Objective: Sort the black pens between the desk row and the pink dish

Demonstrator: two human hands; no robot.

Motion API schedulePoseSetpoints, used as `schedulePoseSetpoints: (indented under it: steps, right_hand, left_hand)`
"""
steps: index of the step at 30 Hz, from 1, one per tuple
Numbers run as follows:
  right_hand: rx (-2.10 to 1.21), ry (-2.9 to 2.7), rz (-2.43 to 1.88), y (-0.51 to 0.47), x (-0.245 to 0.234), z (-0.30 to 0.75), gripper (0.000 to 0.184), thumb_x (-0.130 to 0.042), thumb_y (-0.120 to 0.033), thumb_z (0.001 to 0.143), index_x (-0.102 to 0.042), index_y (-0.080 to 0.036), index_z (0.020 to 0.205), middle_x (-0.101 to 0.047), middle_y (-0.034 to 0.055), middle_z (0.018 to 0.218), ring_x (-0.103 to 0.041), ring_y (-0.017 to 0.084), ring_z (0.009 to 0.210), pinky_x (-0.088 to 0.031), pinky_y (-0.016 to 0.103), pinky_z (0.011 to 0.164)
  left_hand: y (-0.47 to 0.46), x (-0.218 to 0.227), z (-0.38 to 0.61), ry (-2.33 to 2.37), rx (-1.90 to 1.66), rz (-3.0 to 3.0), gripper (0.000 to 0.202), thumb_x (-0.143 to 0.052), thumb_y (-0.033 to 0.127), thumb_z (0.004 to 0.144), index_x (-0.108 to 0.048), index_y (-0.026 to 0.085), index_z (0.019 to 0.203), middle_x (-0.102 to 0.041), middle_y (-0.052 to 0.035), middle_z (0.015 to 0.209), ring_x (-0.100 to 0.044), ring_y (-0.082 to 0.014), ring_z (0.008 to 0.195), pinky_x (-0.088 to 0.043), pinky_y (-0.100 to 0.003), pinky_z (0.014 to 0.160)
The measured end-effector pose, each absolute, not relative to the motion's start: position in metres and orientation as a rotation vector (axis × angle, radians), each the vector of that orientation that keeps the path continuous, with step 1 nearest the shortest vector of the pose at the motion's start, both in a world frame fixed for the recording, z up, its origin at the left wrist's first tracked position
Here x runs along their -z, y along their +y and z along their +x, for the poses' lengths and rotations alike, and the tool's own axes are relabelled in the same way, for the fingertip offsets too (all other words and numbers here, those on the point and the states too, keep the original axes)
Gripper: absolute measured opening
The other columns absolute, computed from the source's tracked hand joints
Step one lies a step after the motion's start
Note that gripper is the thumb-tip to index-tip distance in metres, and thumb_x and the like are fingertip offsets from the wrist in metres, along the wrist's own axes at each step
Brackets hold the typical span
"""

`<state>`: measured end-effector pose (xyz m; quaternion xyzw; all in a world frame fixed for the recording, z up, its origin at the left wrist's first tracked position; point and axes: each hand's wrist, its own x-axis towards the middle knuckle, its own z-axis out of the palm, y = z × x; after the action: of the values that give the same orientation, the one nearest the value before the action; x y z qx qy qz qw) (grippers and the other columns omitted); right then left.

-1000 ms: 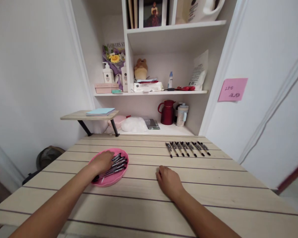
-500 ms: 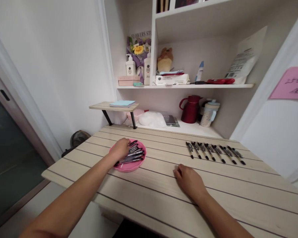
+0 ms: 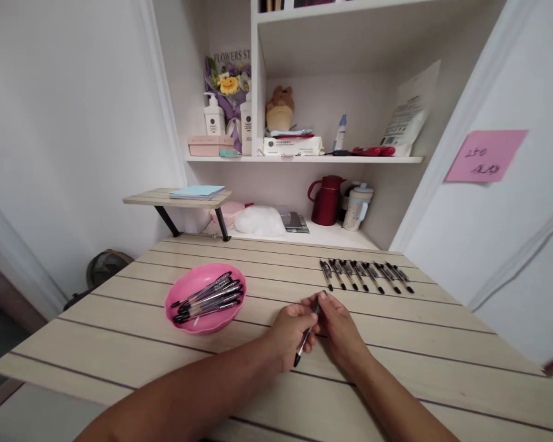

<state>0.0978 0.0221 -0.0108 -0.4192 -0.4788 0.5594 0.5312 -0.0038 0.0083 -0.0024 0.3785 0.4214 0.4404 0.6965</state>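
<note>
My left hand [image 3: 291,331] and my right hand [image 3: 340,326] meet over the middle of the slatted wooden table [image 3: 424,344], both pinching one black pen [image 3: 306,335] held slanted between them. The left fingers grip its lower barrel; the right fingertips close on its upper end. To the left a pink bowl [image 3: 198,320] holds several more black pens [image 3: 209,296]. Behind my hands, at the table's far right, a row of black pens [image 3: 365,275] lies side by side.
A small raised wooden shelf [image 3: 177,199] with a blue notebook stands at the table's back left. White shelves behind hold a red jug [image 3: 326,200], a cup, bottles and a plush toy. A pink sticky note [image 3: 485,156] hangs on the right wall.
My left hand left the pink bowl and came to the table's middle with a pen. My right hand lifted off the table and closed on the pen's upper end.
</note>
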Motion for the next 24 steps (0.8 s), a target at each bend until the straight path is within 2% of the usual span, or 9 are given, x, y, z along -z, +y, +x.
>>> schedulePoseSetpoints:
  steps: [4, 7, 9, 12, 16, 18, 20, 24]
  right_hand:
    - [-1.444, -0.979, -0.947, 0.028, 0.018, 0.101, 0.038, -0.05, -0.056, 0.072, -0.049, -0.018, 0.077, -0.052, -0.0056, 0.051, -0.034, 0.005, 0.027, -0.029, 0.017, 0.025]
    - [-1.393, -0.934, -1.007, 0.029, 0.018, 0.102, 0.037, -0.046, -0.056, 0.074, -0.046, -0.019, 0.079, -0.058, -0.0041, 0.057, -0.031, 0.003, 0.023, -0.02, 0.016, 0.023]
    - [-1.377, -0.946, -1.067, 0.029, 0.016, 0.103, 0.037, -0.039, -0.057, 0.077, -0.045, -0.021, 0.082, -0.061, -0.0029, 0.06, -0.031, 0.004, 0.021, -0.018, 0.017, 0.021]
    - [-1.391, -0.939, -1.088, 0.032, 0.014, 0.106, 0.036, -0.038, -0.056, 0.078, -0.045, -0.022, 0.087, -0.062, -0.0016, 0.062, -0.038, 0.007, 0.024, -0.023, 0.019, 0.023]
    - [-1.367, -0.774, -0.969, 0.041, 0.014, 0.114, 0.033, -0.053, -0.051, 0.074, -0.048, -0.021, 0.088, -0.063, 0.0009, 0.071, -0.057, 0.012, 0.051, -0.035, 0.018, 0.032]
    - [-1.345, -0.714, -0.89, 0.046, 0.016, 0.12, 0.03, -0.057, -0.047, 0.073, -0.052, -0.02, 0.085, -0.061, -0.0004, 0.073, -0.057, 0.011, 0.057, -0.041, 0.018, 0.04]
    - [-1.314, -0.679, -0.841, 0.05, 0.018, 0.125, 0.027, -0.059, -0.045, 0.073, -0.055, -0.02, 0.083, -0.058, -0.0025, 0.07, -0.055, 0.008, 0.055, -0.045, 0.019, 0.046]
    - [-1.287, -0.696, -0.852, 0.052, 0.021, 0.13, 0.028, -0.059, -0.044, 0.073, -0.059, -0.019, 0.084, -0.052, -0.0037, 0.062, -0.049, 0.008, 0.048, -0.043, 0.019, 0.043]
  left_hand:
    - [0.007, 0.01, 0.004, 0.846, -0.969, 0.806, 0.024, -0.063, 0.034, 0.064, -0.05, 0.015, 0.071, -0.052, 0.0025, 0.055, -0.034, -0.0019, 0.036, -0.013, -0.017, 0.038]
    - [0.004, 0.014, 0.002, 0.759, -0.918, 0.778, 0.033, -0.062, 0.033, 0.065, -0.053, 0.017, 0.093, -0.054, 0.0024, 0.056, -0.028, -0.0015, 0.035, -0.011, -0.017, 0.038]
    - [0.002, 0.015, 0.0, 0.704, -0.861, 0.759, 0.044, -0.062, 0.032, 0.066, -0.049, 0.02, 0.106, -0.055, 0.0028, 0.057, -0.025, -0.0013, 0.034, -0.011, -0.017, 0.038]
    - [0.003, 0.017, -0.003, 0.675, -0.827, 0.751, 0.037, -0.059, 0.031, 0.068, -0.05, 0.019, 0.102, -0.055, 0.0023, 0.058, -0.025, -0.0011, 0.033, -0.011, -0.017, 0.037]
    - [0.005, 0.017, -0.006, 0.66, -0.776, 0.753, 0.022, -0.053, 0.026, 0.07, -0.052, 0.016, 0.09, -0.055, 0.0006, 0.058, -0.031, -0.0025, 0.031, -0.013, -0.018, 0.035]
    - [0.005, 0.016, -0.006, 0.659, -0.746, 0.752, 0.02, -0.051, 0.024, 0.07, -0.052, 0.016, 0.089, -0.056, 0.0004, 0.058, -0.033, -0.0034, 0.031, -0.014, -0.018, 0.034]
    - [0.004, 0.014, -0.007, 0.671, -0.739, 0.749, 0.019, -0.049, 0.022, 0.07, -0.053, 0.016, 0.089, -0.055, 0.0009, 0.056, -0.032, -0.0036, 0.03, -0.014, -0.019, 0.033]
    - [0.003, 0.013, -0.007, 0.677, -0.77, 0.744, 0.018, -0.051, 0.026, 0.072, -0.053, 0.016, 0.087, -0.054, 0.0018, 0.055, -0.032, -0.0033, 0.03, -0.015, -0.019, 0.033]
